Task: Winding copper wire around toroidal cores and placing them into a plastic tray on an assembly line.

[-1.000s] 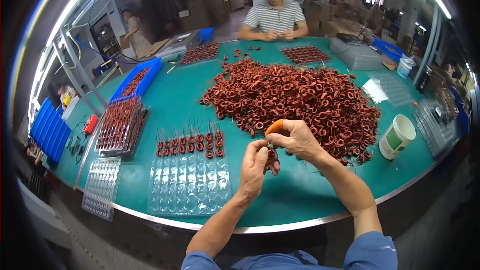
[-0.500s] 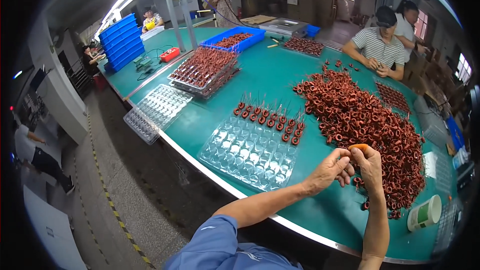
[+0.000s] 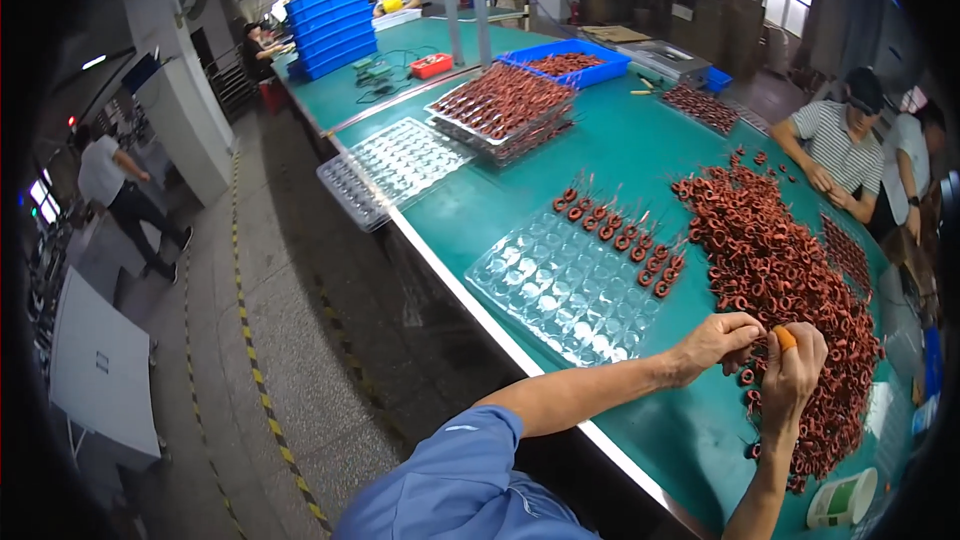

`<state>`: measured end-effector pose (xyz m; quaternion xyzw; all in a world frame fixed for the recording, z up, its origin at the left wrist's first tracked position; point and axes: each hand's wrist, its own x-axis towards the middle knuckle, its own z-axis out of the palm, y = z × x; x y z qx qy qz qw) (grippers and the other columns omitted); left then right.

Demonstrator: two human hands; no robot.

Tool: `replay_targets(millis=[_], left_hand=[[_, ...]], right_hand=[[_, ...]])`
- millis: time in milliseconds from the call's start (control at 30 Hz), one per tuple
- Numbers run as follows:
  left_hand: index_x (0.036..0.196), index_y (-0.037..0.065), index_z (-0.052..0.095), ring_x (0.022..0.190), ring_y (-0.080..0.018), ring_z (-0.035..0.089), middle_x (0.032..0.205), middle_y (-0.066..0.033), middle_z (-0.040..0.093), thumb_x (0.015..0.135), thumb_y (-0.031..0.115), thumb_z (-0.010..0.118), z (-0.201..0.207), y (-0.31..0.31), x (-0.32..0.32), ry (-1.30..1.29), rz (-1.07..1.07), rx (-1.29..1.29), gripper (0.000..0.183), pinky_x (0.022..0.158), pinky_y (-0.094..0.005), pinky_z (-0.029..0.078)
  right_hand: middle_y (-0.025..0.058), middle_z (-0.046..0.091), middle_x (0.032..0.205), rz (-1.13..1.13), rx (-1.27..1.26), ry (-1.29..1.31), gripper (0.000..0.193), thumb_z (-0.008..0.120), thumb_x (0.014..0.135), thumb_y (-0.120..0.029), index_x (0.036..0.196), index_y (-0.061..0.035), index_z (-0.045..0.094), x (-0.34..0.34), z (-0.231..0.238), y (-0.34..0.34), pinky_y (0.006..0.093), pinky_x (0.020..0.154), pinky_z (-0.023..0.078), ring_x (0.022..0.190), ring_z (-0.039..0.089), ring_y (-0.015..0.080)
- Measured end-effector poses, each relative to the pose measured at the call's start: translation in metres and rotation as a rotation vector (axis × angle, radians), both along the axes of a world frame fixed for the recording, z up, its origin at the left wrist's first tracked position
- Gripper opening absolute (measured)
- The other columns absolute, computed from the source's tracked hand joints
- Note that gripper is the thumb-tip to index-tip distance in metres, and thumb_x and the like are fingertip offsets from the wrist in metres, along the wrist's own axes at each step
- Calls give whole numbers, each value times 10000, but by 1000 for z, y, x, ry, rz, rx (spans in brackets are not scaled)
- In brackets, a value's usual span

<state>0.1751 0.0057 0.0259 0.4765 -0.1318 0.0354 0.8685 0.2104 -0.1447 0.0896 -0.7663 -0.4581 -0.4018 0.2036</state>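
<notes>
My left hand (image 3: 715,345) is closed in a pinch, its fingertips close to those of my right hand (image 3: 797,365). The right hand is closed too, with an orange cover on one finger. Whatever lies between the fingertips is too small to make out. Both hands are above the near left edge of a large heap of red ring coils (image 3: 780,250) with thin wire leads. Left of them lies a clear plastic tray (image 3: 555,285) with round pockets. Its far and right-hand pockets hold red ring coils (image 3: 622,240) with leads pointing up.
Farther back on the green table (image 3: 610,155) are stacked filled trays (image 3: 505,110), empty clear trays (image 3: 405,160) and a blue bin (image 3: 590,68) of coils. A white tub (image 3: 842,500) stands near right. Across the table a person in a striped shirt (image 3: 835,155) works.
The view has turned left, so the table's contents sit farther right in the picture. My hands stay close together by the heap, and the right hand's fingers have shifted against the left's.
</notes>
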Motion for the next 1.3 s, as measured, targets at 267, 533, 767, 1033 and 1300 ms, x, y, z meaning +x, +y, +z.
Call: replay_targets(millis=[267, 533, 767, 1033, 1300], left_hand=[[911, 67, 572, 535, -79, 488, 655, 9, 514, 990, 272, 488, 4, -1, -4, 37, 175, -140, 235, 465, -222, 397], [1010, 52, 562, 530, -92, 428, 632, -9, 452, 1024, 239, 412, 17, 15, -17, -21, 348, -7, 240, 471, -234, 361], [1207, 44, 470, 668, -156, 526, 806, -52, 522, 1017, 207, 410, 18, -12, -9, 43, 135, -28, 257, 600, -274, 450], [1252, 17, 433, 672, -151, 527, 815, -68, 520, 966, 72, 469, 10, 7, -16, -68, 306, 158, 294, 618, -278, 468], [1248, 46, 430, 672, -161, 564, 823, -63, 550, 977, 136, 518, 9, 2, -4, -110, 266, 56, 299, 609, -286, 492]], right_hand=[[52, 578, 946, 208, 333, 864, 96, 581, 896, -70, 912, 17, 615, 2, -6, 7, 296, 800, 434, 896, 548, 160], [58, 657, 930, 527, 656, 1546, 158, 623, 884, -140, 937, 1, 671, 16, -6, 34, 282, 850, 451, 905, 587, 126], [25, 659, 897, 481, 715, 1491, 239, 618, 921, -239, 982, -13, 671, 31, -25, -2, 274, 832, 458, 880, 576, 96], [30, 658, 998, 534, 617, 1345, 403, 511, 973, -399, 1133, -48, 630, 27, -17, 12, 281, 807, 490, 885, 591, 113], [19, 650, 900, 409, 378, 1404, 389, 595, 935, -371, 1095, -18, 632, 30, -12, -12, 232, 712, 478, 817, 587, 89]])
